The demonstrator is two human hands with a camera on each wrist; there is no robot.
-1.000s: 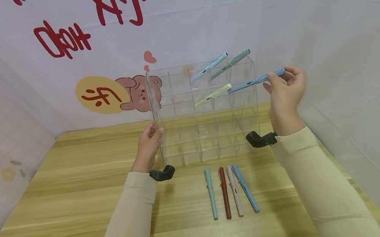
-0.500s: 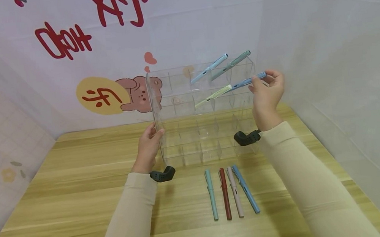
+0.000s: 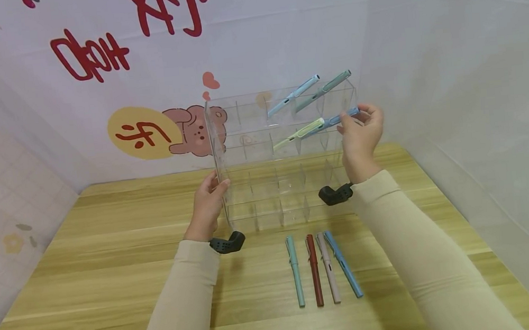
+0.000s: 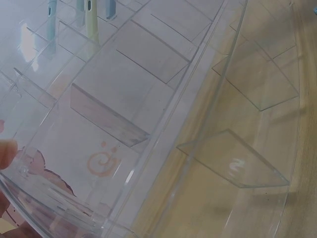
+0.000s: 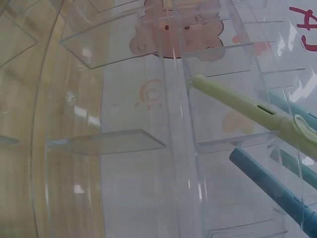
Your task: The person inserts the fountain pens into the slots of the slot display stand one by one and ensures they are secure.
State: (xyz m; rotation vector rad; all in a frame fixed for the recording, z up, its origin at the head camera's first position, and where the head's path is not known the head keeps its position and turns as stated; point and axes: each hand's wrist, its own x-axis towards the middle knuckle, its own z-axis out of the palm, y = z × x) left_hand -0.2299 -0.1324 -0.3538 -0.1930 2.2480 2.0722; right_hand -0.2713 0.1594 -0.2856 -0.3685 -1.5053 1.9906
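A clear acrylic rack (image 3: 290, 184) with rows of compartments stands on the table. My left hand (image 3: 206, 208) grips its left side wall, thumb in front. Up at the second row, my right hand (image 3: 362, 139) pinches the capped end of a blue pen (image 3: 333, 121). The pen's lower end (image 5: 267, 183) lies inside a compartment, one divider over from a light green pen (image 5: 233, 99) that leans in the same row. In the top row lean a pale blue pen (image 3: 293, 96) and a dark green pen (image 3: 324, 90).
In front of the rack, a mint pen (image 3: 296, 273), a dark red pen (image 3: 315, 271), a pinkish pen (image 3: 329, 270) and another blue pen (image 3: 345, 266) lie on the wooden table (image 3: 90, 288). Behind rises a white cloth backdrop (image 3: 280, 30) with red characters and a bear.
My right hand has moved left, carrying the blue pen from the rack's right edge into a second-row compartment behind the light green pen. The left hand stays on the rack.
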